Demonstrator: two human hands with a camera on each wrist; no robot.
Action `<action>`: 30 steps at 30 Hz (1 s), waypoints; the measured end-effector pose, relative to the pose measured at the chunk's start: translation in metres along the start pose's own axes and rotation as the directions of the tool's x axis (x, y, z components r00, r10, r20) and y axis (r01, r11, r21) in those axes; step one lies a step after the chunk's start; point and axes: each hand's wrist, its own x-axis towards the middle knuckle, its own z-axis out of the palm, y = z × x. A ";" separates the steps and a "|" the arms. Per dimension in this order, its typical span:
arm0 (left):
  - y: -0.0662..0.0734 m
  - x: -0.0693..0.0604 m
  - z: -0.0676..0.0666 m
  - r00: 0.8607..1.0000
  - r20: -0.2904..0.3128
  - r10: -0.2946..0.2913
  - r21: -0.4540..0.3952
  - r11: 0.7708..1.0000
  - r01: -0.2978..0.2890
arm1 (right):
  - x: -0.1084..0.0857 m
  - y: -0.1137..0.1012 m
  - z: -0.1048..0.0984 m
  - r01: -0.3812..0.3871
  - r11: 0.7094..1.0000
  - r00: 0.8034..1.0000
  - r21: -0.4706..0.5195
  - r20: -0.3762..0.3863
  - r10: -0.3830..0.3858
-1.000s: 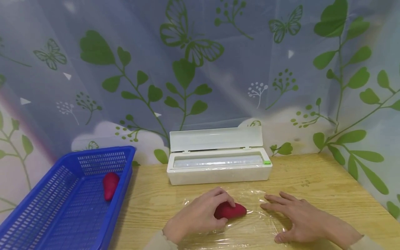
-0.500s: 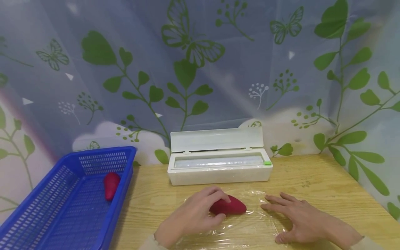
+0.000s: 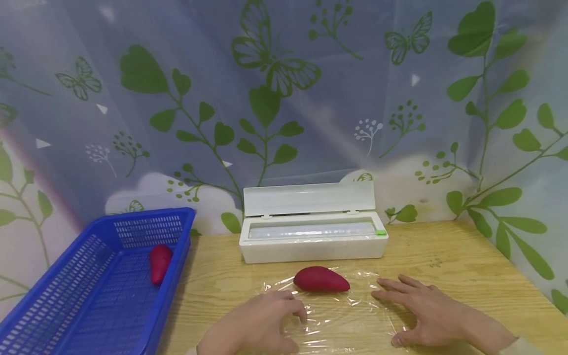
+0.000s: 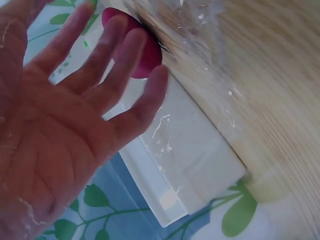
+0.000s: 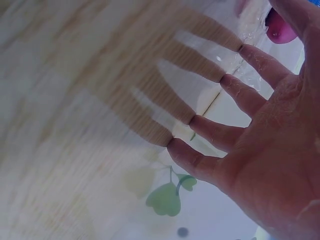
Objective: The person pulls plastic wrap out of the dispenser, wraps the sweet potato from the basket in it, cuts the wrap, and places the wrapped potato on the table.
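Note:
A dark red, tapered object [image 3: 321, 279], like a sweet potato, lies on a sheet of clear plastic wrap [image 3: 337, 325] spread over the wooden table. In the head view my left hand [image 3: 259, 320] is just below and left of it, apart from it, with loosely bent fingers that hold nothing. The left wrist view shows that hand's [image 4: 70, 110] spread fingers in front of the red object [image 4: 145, 52]. My right hand [image 3: 437, 313] rests with spread fingers at the wrap's right edge; in its wrist view the fingertips of the hand [image 5: 260, 135] touch the tabletop.
Behind the wrap stands a white plastic-wrap dispenser [image 3: 312, 251], its lid raised and a clear roll inside. At the left is a blue basket [image 3: 170, 266] holding another red object [image 3: 159, 264]. A patterned cloth [image 3: 310, 123] hangs behind the table.
My left hand has let go of the red object and drawn back toward the lower left. The object has shifted slightly away from me. My right hand has stayed in place.

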 end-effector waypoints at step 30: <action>-0.041 -0.055 0.005 0.996 -0.071 -0.056 -0.133 0.990 0.046 | -0.005 -0.015 -0.013 0.126 0.983 0.981 0.137 0.128 -0.143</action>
